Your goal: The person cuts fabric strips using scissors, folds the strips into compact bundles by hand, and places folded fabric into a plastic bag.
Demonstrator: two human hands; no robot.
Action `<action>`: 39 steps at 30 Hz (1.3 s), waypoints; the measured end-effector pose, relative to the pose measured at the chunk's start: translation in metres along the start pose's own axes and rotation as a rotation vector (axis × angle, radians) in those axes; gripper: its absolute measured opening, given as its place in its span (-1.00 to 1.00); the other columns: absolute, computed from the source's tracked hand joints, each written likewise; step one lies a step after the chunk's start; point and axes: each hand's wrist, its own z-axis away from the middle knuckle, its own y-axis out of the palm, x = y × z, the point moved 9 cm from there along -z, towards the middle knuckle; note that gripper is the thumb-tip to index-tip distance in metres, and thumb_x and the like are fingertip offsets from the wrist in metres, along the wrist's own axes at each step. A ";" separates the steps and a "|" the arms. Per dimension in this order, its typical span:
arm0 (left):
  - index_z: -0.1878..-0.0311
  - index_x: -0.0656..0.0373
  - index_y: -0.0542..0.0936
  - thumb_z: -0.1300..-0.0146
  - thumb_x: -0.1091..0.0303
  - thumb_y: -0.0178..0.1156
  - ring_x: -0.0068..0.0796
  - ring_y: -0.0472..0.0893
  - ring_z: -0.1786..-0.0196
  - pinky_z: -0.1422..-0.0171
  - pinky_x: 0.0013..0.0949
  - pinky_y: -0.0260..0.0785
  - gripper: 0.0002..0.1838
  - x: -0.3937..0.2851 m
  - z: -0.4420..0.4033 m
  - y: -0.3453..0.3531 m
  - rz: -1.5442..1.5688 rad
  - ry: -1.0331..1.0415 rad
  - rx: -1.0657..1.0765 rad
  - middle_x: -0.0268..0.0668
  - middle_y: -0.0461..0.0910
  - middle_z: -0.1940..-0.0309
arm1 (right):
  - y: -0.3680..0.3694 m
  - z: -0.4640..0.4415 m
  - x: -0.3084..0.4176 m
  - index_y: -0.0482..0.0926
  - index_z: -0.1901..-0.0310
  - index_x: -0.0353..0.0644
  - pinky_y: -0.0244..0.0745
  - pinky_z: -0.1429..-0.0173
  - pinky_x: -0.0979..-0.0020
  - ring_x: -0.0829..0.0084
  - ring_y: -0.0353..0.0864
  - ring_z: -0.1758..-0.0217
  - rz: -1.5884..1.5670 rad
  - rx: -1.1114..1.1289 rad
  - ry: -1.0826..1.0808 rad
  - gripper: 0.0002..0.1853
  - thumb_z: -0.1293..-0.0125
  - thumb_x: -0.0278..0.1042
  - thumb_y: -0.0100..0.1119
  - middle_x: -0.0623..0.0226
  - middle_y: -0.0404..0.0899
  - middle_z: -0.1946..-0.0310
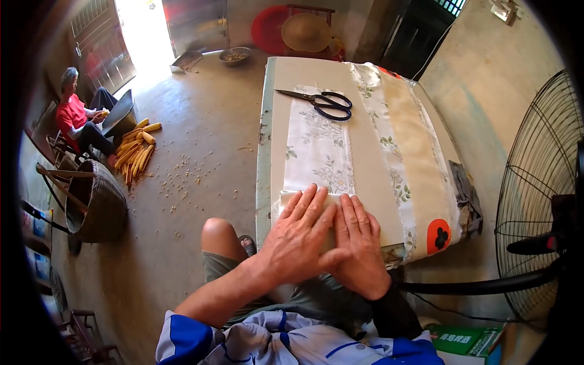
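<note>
A strip of white floral fabric (pixel 319 149) lies lengthwise on the table, its near end turned over into a fold. My left hand (pixel 296 234) lies flat on that folded end, fingers stretched out. Beside it, my right hand (pixel 359 240) also presses down flat, and the two hands touch at the thumbs. Parts of the fold are hidden under my palms. Black-handled scissors (pixel 325 103) rest across the far end of the strip, blades pointing left.
To the right on the table (pixel 277 131) lies a long cream and floral cloth (pixel 417 146). A standing fan (pixel 535 201) is close on the right. At the left, a seated person (pixel 76 115) handles corn near a corn pile (pixel 135 152) and a woven basket (pixel 103 207).
</note>
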 end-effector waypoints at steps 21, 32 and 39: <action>-0.06 0.24 0.70 -0.29 0.22 0.49 0.09 0.64 -0.20 -0.37 0.01 0.46 -0.62 0.014 -0.050 -0.006 0.082 -0.048 -0.016 -0.05 0.68 -0.03 | -0.005 -0.075 -0.087 0.76 -0.23 -0.08 0.42 -0.53 0.05 0.01 0.52 -0.46 -0.277 -0.039 -0.177 -0.59 -0.39 -0.54 0.20 0.09 0.61 -0.40; 0.10 0.26 0.68 -0.21 0.18 0.48 0.02 0.78 0.14 -0.03 -0.08 0.60 -0.64 0.026 -0.098 0.017 0.265 -0.030 0.535 -0.02 0.79 0.24 | 0.002 -0.070 -0.098 0.76 -0.23 -0.03 0.38 -0.57 0.06 0.07 0.48 -0.51 -0.344 -0.100 -0.124 -0.60 -0.42 -0.49 0.19 0.23 0.60 -0.43; -0.15 0.24 0.72 -0.28 0.12 0.45 -0.19 0.77 0.13 -0.05 -0.17 0.58 -0.52 0.020 -0.098 0.026 0.464 -0.039 0.675 -0.11 0.80 0.20 | 0.002 -0.069 -0.098 0.77 -0.21 0.01 0.40 -0.53 0.07 0.08 0.50 -0.49 -0.335 -0.133 -0.129 -0.64 -0.41 -0.38 0.29 0.25 0.61 -0.41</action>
